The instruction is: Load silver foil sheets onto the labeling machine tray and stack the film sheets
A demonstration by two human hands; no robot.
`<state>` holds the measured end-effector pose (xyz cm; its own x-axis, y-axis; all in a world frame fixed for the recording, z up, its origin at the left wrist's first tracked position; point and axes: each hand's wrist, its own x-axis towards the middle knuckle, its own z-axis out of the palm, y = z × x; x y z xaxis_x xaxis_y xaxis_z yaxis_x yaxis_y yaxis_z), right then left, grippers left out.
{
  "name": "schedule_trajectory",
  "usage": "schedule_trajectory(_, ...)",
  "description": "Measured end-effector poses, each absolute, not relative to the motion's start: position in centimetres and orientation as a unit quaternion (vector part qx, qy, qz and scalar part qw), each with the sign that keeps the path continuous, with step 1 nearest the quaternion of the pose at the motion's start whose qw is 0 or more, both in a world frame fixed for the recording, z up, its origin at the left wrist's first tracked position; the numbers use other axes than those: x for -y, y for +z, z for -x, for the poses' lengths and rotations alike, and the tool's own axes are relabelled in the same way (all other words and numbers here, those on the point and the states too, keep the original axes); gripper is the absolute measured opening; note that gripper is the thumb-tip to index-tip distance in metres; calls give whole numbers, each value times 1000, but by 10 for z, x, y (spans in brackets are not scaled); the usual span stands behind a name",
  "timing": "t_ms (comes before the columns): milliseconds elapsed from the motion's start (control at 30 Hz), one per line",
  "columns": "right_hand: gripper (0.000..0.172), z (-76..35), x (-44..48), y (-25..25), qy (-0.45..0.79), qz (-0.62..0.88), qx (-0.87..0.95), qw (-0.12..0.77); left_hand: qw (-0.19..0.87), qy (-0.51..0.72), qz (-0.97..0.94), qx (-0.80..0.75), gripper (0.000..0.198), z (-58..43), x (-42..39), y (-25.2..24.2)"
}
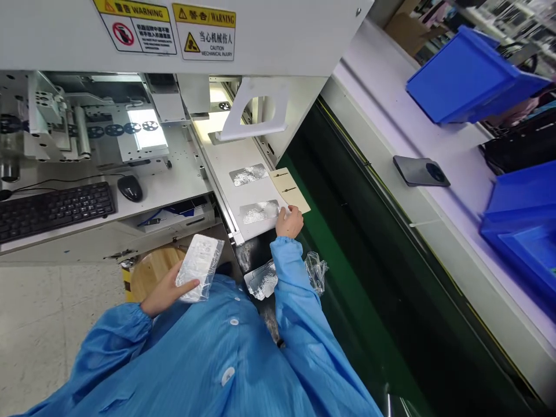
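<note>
My left hand point(171, 288) grips a flat rectangular pack in clear plastic wrap point(198, 266), white and silvery, held low in front of my body. My right hand point(290, 222) is at the near right edge of a white conveyor belt point(226, 168), its fingers bent together; what they pinch, if anything, is hidden. Just left of those fingertips lies a shiny silver rectangular sheet point(259, 212). A second silver sheet point(248, 175) rests farther up the belt. Beyond my right hand, a beige card point(292, 188) with two dark marks sits beside the belt.
Below the belt are more silver sheets point(263, 280) and crumpled clear plastic point(316, 271). A white machine guard point(260, 110) overhangs the belt. Left stand a keyboard point(56, 211), mouse point(130, 188) and wooden stool point(156, 272). A phone point(420, 171) and blue bins point(471, 81) are right.
</note>
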<state>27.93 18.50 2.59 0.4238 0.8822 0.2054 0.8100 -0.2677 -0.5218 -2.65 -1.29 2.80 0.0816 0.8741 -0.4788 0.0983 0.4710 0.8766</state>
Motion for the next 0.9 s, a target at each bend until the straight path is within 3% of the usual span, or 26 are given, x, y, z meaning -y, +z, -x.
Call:
schedule_trajectory(200, 41, -225, -171, 14, 51, 686, 693, 215, 643, 304, -414, -568, 76, 14, 2, 22)
schedule_trajectory(333, 33, -215, -182, 3, 60, 686, 703, 179, 657, 295, -414, -557, 76, 11, -4, 18)
schedule_trajectory(533, 28, -235, -189, 1, 75, 681, 700, 204, 659, 295, -404, -561, 74, 11, -7, 11)
schedule_trajectory(700, 40, -243, -195, -2, 113, 670, 699, 221, 659, 300, -407, -557, 74, 8, -9, 10)
schedule_trajectory(900, 40, -247, -202, -3, 136, 662, 706, 212, 649, 304, -404, -568, 74, 7, -10, 10)
